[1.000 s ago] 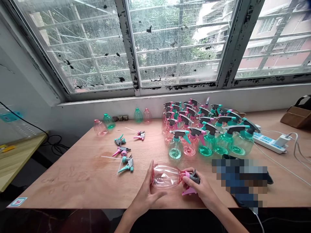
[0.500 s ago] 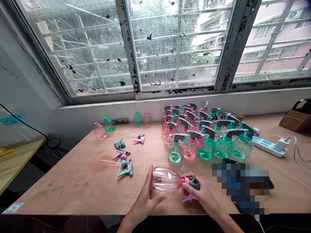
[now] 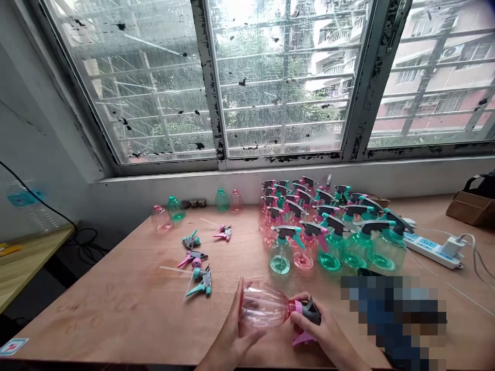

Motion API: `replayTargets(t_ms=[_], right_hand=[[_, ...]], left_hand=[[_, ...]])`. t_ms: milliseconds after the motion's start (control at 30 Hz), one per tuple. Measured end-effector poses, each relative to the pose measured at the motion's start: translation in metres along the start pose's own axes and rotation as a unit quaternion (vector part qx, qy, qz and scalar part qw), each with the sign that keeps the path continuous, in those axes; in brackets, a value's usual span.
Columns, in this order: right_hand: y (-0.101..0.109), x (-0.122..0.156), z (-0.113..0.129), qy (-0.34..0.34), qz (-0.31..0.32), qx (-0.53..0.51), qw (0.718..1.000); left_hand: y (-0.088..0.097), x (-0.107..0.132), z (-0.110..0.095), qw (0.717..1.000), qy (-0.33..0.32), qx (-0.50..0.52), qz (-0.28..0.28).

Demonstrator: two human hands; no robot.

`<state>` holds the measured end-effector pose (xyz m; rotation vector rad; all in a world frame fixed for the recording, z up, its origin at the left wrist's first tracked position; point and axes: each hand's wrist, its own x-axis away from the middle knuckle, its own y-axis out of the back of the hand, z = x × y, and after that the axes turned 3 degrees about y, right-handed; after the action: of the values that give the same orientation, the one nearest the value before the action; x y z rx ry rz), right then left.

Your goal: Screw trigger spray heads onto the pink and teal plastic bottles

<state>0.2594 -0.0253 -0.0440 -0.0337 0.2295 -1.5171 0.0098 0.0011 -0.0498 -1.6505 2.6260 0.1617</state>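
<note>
A clear pink spray bottle (image 3: 265, 305) lies on its side in the air above the table's front edge, its neck pointing right. My left hand (image 3: 234, 330) cups the bottle's base, with the thumb along its near side. Around the pink collar at the neck, my right hand (image 3: 319, 324) is closed on the pink and black trigger sprayer (image 3: 309, 312). The pink trigger (image 3: 303, 338) hangs down below that hand. Some right-hand fingers are hidden behind the neck. To the left lie loose sprayer heads, among them a teal one (image 3: 203, 283) and a pink one (image 3: 223, 233).
Several pink and green spray bottles (image 3: 280, 257) with heads stand in rows at the back right. Headless bottles (image 3: 161, 220) stand along the back left. A power strip (image 3: 431, 250), a brown bag (image 3: 472, 203) and a blurred dark object (image 3: 390, 314) are on the right.
The whole scene sits slightly lower as the camera has tilted up. Both hands still hold the bottle and sprayer in nearly the same pose.
</note>
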Motion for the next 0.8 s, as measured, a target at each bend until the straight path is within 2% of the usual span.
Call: replayTargets(t_ms=[167,433,667,800], right_hand=[[-0.001,-0.003,-0.006,0.015,-0.010,-0.005,1.000],[0.000,-0.004,-0.011,-0.014,-0.019,-0.039,0.999],[0.003,-0.004,-0.011,0.004,0.004,-0.015,1.000],[0.003,-0.005,-0.008,0.004,0.008,-0.021,1.000]], left_hand=[[0.005,0.001,0.009,0.999,0.016,0.037,0.012],[0.001,0.000,-0.005,1.000,0.008,0.008,0.019],[0.000,0.000,0.004,0.998,0.016,0.062,0.011],[0.000,0.000,-0.001,0.998,0.028,0.060,0.016]])
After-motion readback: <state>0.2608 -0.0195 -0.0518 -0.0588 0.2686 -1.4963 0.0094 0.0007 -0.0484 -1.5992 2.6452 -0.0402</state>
